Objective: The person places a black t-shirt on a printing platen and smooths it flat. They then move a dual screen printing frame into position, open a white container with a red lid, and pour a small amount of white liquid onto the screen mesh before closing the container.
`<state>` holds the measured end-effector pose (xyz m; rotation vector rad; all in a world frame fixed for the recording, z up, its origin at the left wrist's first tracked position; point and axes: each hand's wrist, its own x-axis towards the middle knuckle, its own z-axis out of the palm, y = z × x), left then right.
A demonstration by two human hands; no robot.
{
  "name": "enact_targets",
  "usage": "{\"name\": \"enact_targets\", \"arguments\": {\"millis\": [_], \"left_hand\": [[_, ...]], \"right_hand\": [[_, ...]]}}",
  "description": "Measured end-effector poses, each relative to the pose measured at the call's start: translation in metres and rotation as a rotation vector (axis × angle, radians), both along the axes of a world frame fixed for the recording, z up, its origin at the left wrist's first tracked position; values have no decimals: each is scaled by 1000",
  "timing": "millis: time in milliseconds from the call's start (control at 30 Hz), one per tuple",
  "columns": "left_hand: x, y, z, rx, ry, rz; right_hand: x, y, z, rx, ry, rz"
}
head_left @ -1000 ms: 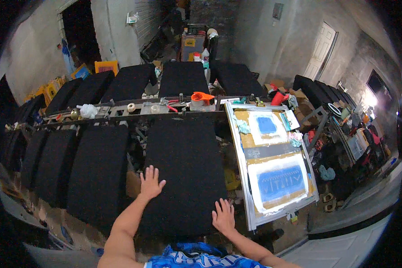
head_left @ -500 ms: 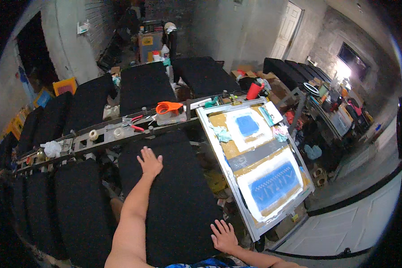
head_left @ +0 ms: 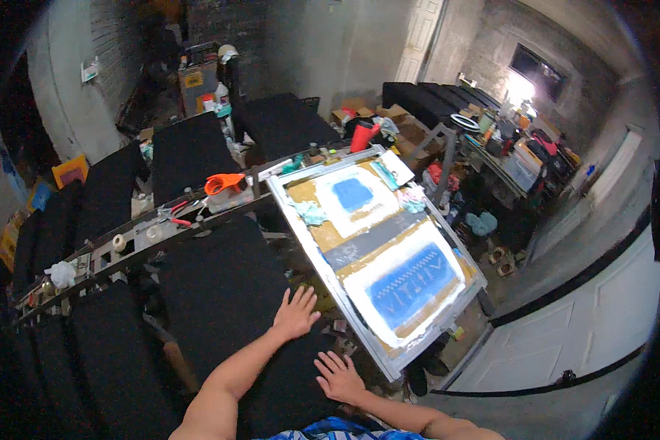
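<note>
I log the left hand [head_left: 295,314] and right hand [head_left: 339,378] released, fingers spread, at the right edge of the black padded board [head_left: 227,301], lower centre; silver-edged printing screen [head_left: 374,240] right of centre.

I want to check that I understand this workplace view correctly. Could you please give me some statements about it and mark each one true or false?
1. The left hand has its fingers spread and holds nothing. True.
2. The right hand grips the frame of the framed screen. False: it is open, apart from that frame.
3. The framed screen shows two blue areas. True.
4. The board nearest the left hand is white. False: it is black.
5. The orange object lies to the right of the framed screen. False: it is to the left.
6. A red cylinder is beyond the framed screen's far edge. True.
</note>
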<state>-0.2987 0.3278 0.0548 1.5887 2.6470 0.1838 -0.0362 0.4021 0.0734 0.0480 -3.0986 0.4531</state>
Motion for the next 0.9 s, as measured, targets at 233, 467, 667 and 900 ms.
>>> {"name": "enact_targets", "arguments": {"millis": [233, 467, 667, 900], "left_hand": [[114, -7, -4, 242, -283, 119], [163, 10, -11, 396, -243, 367], [178, 24, -21, 404, -159, 504], [202, 62, -28, 701, -369, 676]], "right_hand": [[12, 26, -9, -399, 305, 43], [63, 130, 20, -487, 683, -131], [119, 265, 42, -47, 615, -543], [166, 347, 18, -268, 123, -793]]}}
